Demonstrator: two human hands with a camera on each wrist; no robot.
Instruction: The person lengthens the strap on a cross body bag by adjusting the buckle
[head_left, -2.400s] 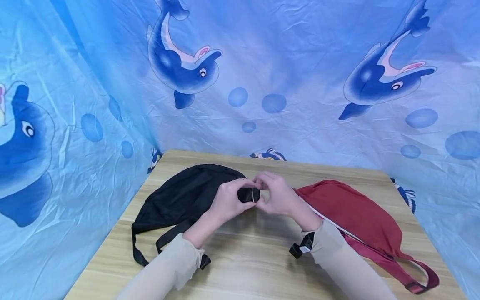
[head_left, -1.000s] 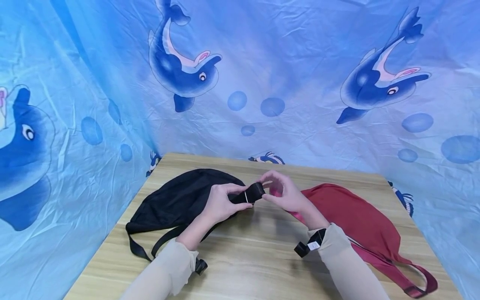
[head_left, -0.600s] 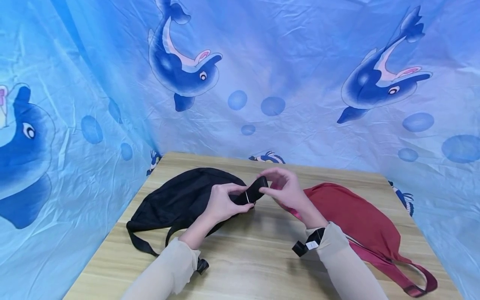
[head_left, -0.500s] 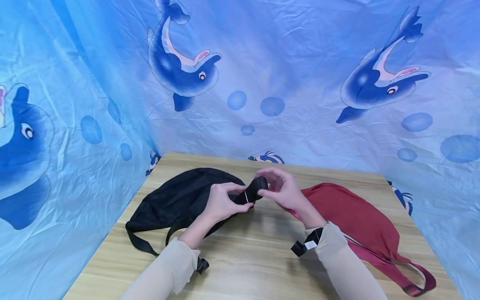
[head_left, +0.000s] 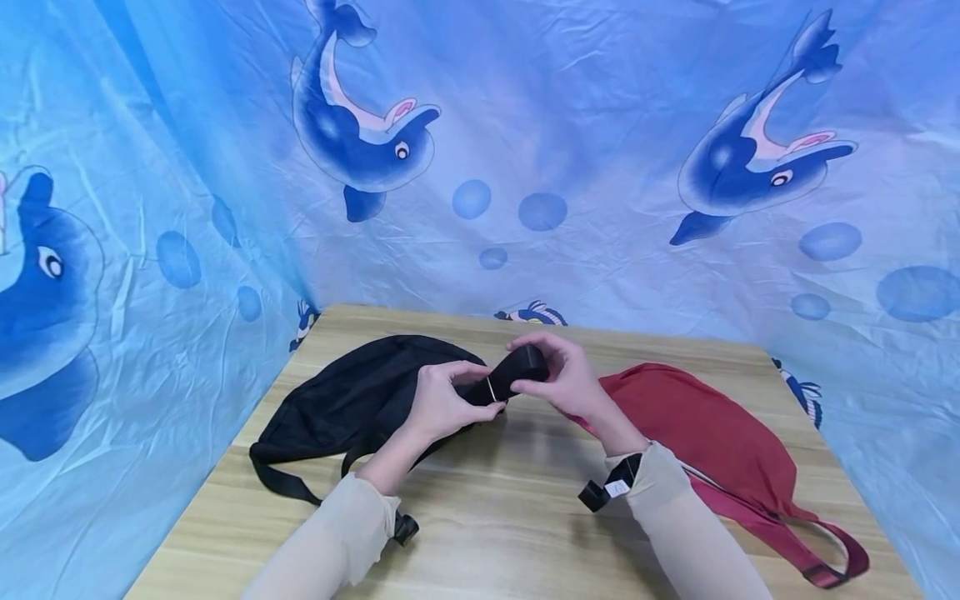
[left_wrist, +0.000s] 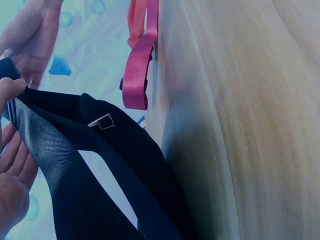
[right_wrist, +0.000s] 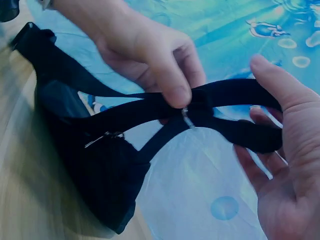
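The left hand (head_left: pixel 442 402) pinches a black strap (head_left: pixel 517 371) beside a thin bright ring, above the right end of a black bag (head_left: pixel 352 400). At the strap's looped end, the right hand (head_left: pixel 573 379) has its thumb and fingers around the loop. The right wrist view shows this loop (right_wrist: pixel 242 92) spread between the thumb and fingers of the right hand (right_wrist: pixel 300 155), with the left hand (right_wrist: pixel 150 50) pinching near the ring. In the left wrist view the strap (left_wrist: pixel 55 155) runs down from the left hand (left_wrist: pixel 12 195); a small metal zip pull (left_wrist: pixel 105 121) shows on the bag.
A red bag (head_left: pixel 705 425) with a looped strap (head_left: pixel 847 550) lies on the right side of the wooden table (head_left: pixel 487 533). Blue cloth (head_left: pixel 600 125) printed with dolphins stands behind and at the left. Small black devices are on both wrists.
The looped end extends farther up and right from the left hand's pinch than before. The right hand has shifted with it and now surrounds a wider loop; the left hand keeps its grip.
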